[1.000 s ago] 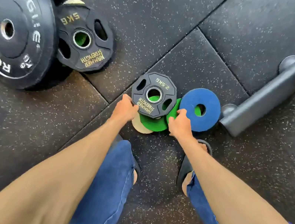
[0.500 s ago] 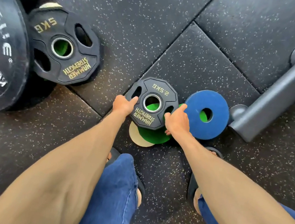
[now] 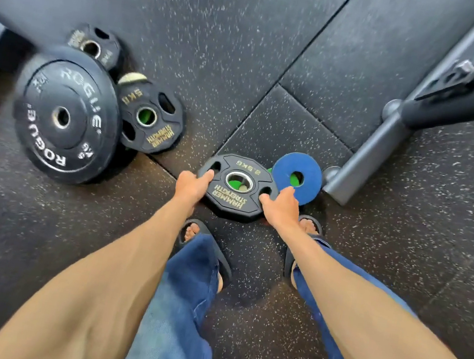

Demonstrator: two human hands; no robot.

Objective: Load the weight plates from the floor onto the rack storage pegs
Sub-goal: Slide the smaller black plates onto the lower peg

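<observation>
2.5 kg plate point(image 3: 235, 198): black with gold "HAMMER STRENGTH" lettering, held flat between both hands just beyond the feet, mid-floor; possibly raised slightly off the discs beneath, hard to judge from above.
Left hand point(image 3: 192, 186): grips the plate's left rim, thumb on top by the left grip slot, fingers curled under and out of sight.
Right hand point(image 3: 281, 207): grips the plate's right rim, thumb at the right grip slot, fingers hidden below.
Green disc point(image 3: 234, 184): glimpsed through the plate's centre hole, with a pale sliver beside it.
Blue disc point(image 3: 285, 167): flat on the floor, just right of and slightly farther than the held plate, near edge beside the right hand; green visible through its hole.
Rack base point(image 3: 364, 160): grey tube on the right, capped end just beside the blue disc, running far-right.
Rogue plate point(image 3: 52, 92): large black bumper, far left, overlapping the 5 kg plate's left edge.
5 kg plate point(image 3: 160, 135): black, between the Rogue plate and the held plate, well apart from the latter.
Small black plate point(image 3: 107, 46): beyond the Rogue plate, blurred.
Floor point(image 3: 219, 51): dark speckled rubber tiles.
Feet: in dark sandals point(image 3: 205, 230), below blue jeans, on the near side of the held plate.
</observation>
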